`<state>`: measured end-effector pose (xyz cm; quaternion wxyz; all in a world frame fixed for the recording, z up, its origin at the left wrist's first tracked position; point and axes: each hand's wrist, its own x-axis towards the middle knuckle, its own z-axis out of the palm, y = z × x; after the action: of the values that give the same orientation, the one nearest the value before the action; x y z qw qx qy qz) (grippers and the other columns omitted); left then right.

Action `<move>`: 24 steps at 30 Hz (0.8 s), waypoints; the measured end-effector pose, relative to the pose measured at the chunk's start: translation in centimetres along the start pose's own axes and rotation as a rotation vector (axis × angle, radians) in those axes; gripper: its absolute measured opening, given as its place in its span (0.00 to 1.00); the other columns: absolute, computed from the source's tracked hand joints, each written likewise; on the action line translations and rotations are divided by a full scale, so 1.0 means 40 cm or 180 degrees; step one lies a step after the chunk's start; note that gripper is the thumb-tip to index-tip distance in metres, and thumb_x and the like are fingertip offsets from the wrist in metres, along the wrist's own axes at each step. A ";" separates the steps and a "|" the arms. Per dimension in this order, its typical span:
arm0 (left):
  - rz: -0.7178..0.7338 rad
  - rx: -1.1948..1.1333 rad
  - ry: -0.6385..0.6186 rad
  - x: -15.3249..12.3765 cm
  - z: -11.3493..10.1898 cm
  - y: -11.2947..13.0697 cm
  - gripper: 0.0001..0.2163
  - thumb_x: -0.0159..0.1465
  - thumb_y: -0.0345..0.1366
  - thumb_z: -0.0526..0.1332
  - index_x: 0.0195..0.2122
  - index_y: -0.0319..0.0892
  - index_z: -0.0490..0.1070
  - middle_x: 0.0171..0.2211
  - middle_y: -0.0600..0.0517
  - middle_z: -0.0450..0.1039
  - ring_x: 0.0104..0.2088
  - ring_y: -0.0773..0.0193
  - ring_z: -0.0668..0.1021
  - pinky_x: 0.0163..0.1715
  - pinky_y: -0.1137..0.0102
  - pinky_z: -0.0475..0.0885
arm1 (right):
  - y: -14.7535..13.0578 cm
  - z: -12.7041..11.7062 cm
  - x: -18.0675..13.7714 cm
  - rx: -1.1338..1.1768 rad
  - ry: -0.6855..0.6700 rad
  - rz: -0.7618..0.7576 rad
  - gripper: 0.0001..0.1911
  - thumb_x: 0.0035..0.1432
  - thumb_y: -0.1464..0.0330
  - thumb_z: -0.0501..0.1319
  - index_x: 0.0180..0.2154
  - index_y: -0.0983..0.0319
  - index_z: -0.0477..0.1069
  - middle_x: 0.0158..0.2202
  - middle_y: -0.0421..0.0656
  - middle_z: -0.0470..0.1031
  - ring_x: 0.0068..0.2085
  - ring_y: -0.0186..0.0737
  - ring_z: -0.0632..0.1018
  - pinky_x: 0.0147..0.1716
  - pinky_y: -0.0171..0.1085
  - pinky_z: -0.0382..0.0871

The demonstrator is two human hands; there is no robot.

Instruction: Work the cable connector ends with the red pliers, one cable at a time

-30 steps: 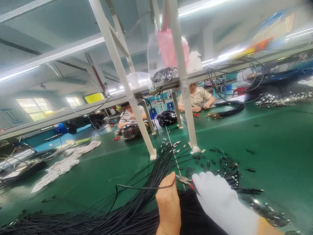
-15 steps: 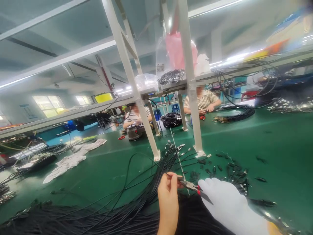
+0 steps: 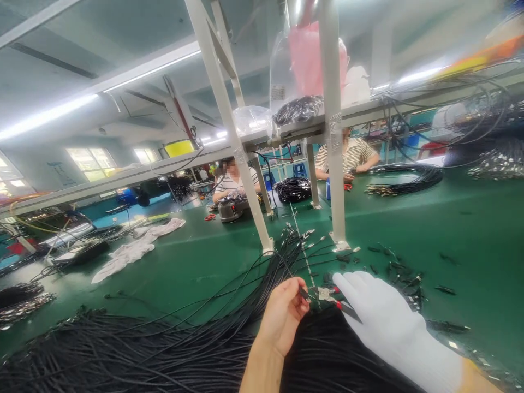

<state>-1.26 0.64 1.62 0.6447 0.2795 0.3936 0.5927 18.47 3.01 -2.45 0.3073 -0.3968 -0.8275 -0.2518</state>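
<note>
My bare left hand (image 3: 282, 311) pinches the dark end piece (image 3: 303, 293) of a black cable between thumb and fingers. In my right hand (image 3: 380, 305), which wears a white glove, is a pair of pliers (image 3: 326, 295) with red-and-black handles. The pliers' handles are spread apart, and their head points left, close beside the cable end. Whether the jaws touch the cable I cannot tell. Under both hands lies a broad heap of black cables (image 3: 123, 349). One bundle of cables (image 3: 286, 251) runs away from me, its tips near a metal ruler-like strip (image 3: 308, 262).
Small black pieces (image 3: 403, 273) lie scattered right of my glove. White shelf posts (image 3: 338, 218) stand on the green table (image 3: 470, 229) ahead. A white cloth (image 3: 135, 248) lies at left. Beyond sit two people, with coiled cables (image 3: 292, 189) and a grey-brown device (image 3: 231, 208) between us.
The view has shifted, so the background sits higher and further right. The pliers' handles have spread wider, and their head is further from my left fingers. My left hand has turned and stays pinched.
</note>
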 end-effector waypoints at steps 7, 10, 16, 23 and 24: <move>-0.0055 0.0217 -0.0064 0.000 0.002 -0.005 0.22 0.41 0.46 0.79 0.28 0.35 0.75 0.23 0.54 0.70 0.21 0.75 0.68 0.22 0.77 0.59 | 0.003 0.001 0.003 0.0004 0.0015 -0.0100 0.18 0.59 0.71 0.54 0.51 0.68 0.67 0.40 0.50 0.75 0.38 0.48 0.73 0.35 0.43 0.65; 0.0036 0.0403 -0.0094 0.000 0.009 -0.011 0.22 0.42 0.47 0.78 0.27 0.34 0.75 0.21 0.54 0.70 0.20 0.74 0.67 0.21 0.75 0.58 | 0.003 -0.003 0.004 -0.0115 0.0016 -0.0173 0.18 0.59 0.71 0.55 0.51 0.67 0.67 0.38 0.50 0.75 0.37 0.48 0.73 0.34 0.42 0.63; 0.0345 0.0656 -0.0020 0.000 0.020 -0.025 0.22 0.45 0.50 0.76 0.26 0.33 0.76 0.19 0.54 0.70 0.20 0.72 0.68 0.23 0.73 0.59 | -0.008 0.002 -0.006 -0.0747 0.0049 -0.0150 0.21 0.56 0.69 0.58 0.53 0.65 0.67 0.36 0.48 0.75 0.34 0.47 0.73 0.32 0.43 0.61; 0.0234 0.0672 -0.0116 -0.010 0.025 -0.015 0.26 0.47 0.54 0.74 0.31 0.34 0.75 0.21 0.53 0.69 0.22 0.70 0.69 0.25 0.72 0.61 | 0.013 0.032 -0.013 -0.0630 -0.0043 -0.0341 0.17 0.57 0.66 0.59 0.49 0.62 0.68 0.29 0.40 0.73 0.28 0.41 0.73 0.27 0.39 0.58; 0.0223 0.0786 -0.0072 -0.011 0.026 -0.016 0.27 0.48 0.56 0.72 0.33 0.35 0.74 0.23 0.53 0.69 0.23 0.68 0.70 0.26 0.71 0.62 | 0.018 0.037 -0.016 -0.0605 -0.0058 -0.0356 0.16 0.58 0.66 0.59 0.48 0.61 0.68 0.29 0.39 0.73 0.27 0.40 0.73 0.26 0.39 0.57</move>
<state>-0.04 0.25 1.72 0.5887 0.3770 0.4463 0.5587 18.89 4.06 -3.78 0.2462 -0.3796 -0.8235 -0.3422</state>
